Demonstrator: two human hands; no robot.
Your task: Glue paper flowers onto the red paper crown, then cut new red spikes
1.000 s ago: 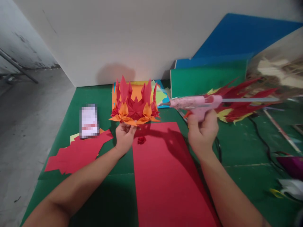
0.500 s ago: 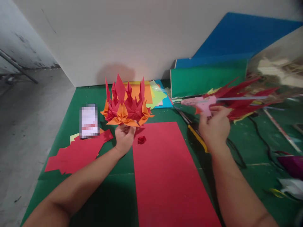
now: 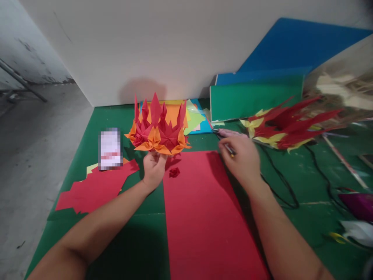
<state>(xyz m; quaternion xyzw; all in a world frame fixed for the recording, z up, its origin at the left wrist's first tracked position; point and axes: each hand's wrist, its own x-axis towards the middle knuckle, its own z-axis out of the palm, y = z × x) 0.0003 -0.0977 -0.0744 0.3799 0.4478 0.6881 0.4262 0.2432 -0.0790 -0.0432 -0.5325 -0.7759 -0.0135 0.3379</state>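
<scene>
My left hand [image 3: 155, 169] grips a red paper crown [image 3: 155, 128] from below and holds it upright above the table; orange folded flowers ring its lower edge. My right hand [image 3: 243, 159] is closed with curled fingers around a long metal tool [image 3: 230, 147], whose yellow handle is mostly hidden by the palm. Just behind those fingers lies a pink glue gun [image 3: 231, 133], partly covered by the hand. A small dark red folded paper flower [image 3: 174, 172] rests on a large red sheet [image 3: 204, 206] between my arms.
Red paper scraps [image 3: 96, 190] and a blurred-out pale rectangular object [image 3: 110, 149] lie at left. Coloured sheets [image 3: 195, 116] sit behind the crown. A second red paper piece with yellow flowers [image 3: 294, 124] lies at right, near a black cord [image 3: 281, 190] and a green board [image 3: 256, 99].
My right hand has let go of the glue gun, which now lies on the table, and has moved left onto the yellow-handled tool. The crown has shifted slightly right and turned.
</scene>
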